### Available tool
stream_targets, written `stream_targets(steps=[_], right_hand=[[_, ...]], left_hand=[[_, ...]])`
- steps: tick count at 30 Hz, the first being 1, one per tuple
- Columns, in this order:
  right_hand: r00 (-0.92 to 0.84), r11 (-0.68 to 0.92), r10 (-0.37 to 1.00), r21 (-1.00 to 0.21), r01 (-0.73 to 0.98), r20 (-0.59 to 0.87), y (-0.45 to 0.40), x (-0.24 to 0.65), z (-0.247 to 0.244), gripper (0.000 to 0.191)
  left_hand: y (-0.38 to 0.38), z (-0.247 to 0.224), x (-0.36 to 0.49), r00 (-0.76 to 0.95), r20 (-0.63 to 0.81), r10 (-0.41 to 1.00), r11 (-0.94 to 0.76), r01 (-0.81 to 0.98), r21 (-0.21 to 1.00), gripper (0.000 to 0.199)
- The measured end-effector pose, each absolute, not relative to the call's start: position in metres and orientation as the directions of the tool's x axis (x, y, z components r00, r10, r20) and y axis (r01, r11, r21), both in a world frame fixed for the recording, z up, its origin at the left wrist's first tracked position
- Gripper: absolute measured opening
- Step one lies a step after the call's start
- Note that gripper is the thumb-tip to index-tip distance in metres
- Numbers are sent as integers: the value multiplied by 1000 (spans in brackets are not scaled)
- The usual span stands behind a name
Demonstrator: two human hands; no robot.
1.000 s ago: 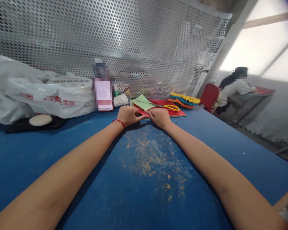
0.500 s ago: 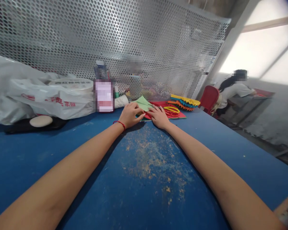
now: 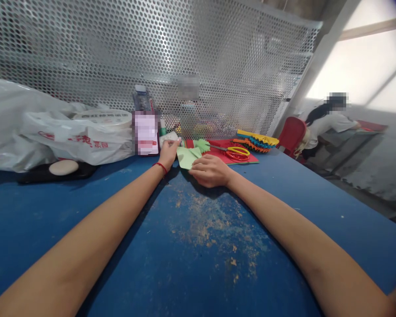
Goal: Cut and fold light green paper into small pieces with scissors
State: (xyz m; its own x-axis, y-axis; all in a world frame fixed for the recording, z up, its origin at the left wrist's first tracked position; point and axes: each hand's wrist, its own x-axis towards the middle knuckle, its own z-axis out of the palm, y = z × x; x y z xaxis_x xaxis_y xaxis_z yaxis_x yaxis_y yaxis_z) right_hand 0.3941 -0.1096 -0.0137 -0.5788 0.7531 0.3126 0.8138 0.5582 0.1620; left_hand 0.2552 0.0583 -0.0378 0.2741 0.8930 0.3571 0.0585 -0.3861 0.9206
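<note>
A light green folded paper (image 3: 186,158) is held up between my hands near the back of the blue table. My left hand (image 3: 169,154), with a red string at its wrist, pinches the paper's left corner. My right hand (image 3: 210,171) grips its lower right edge with curled fingers. Behind the paper is a green piece with a jagged edge (image 3: 203,145). Scissors with yellow and red handles (image 3: 238,152) rest on red paper (image 3: 251,159) to the right.
A phone (image 3: 146,132) stands upright before a bottle (image 3: 141,97). White plastic bags (image 3: 75,136) and a black object (image 3: 82,171) are at left. Pleated paper (image 3: 259,140) lies at back right. A person (image 3: 328,121) sits farther right.
The green paper has been lifted and turned, its left corner now in my left fingers. My right hand has moved nearer me and curled round its edge. The scissors and jagged green piece show more.
</note>
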Motion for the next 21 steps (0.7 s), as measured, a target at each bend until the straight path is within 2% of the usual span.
stream_targets(steps=[2, 4, 8, 12, 15, 21], right_hand=[[-628, 602, 722, 186, 777, 289, -112, 387, -14, 40], [-559, 536, 752, 169, 827, 349, -113, 385, -15, 44], [-202, 227, 833, 14, 974, 515, -109, 390, -18, 43], [21, 27, 862, -88, 996, 507, -98, 399, -25, 30], [135, -66, 858, -154, 986, 495, -93, 402, -29, 21], [225, -116, 789, -220, 968, 572, -97, 403, -26, 35]], left_hand=[[57, -39, 253, 289, 314, 904, -351, 84, 933, 43], [53, -40, 252, 344, 278, 897, -335, 119, 935, 53], [49, -39, 251, 417, 245, 875, -345, 184, 920, 33], [48, -36, 250, 418, 237, 877, -363, 251, 898, 29], [47, -34, 250, 427, 233, 874, -375, 287, 882, 30], [43, -32, 250, 466, 195, 863, -362, 301, 882, 28]])
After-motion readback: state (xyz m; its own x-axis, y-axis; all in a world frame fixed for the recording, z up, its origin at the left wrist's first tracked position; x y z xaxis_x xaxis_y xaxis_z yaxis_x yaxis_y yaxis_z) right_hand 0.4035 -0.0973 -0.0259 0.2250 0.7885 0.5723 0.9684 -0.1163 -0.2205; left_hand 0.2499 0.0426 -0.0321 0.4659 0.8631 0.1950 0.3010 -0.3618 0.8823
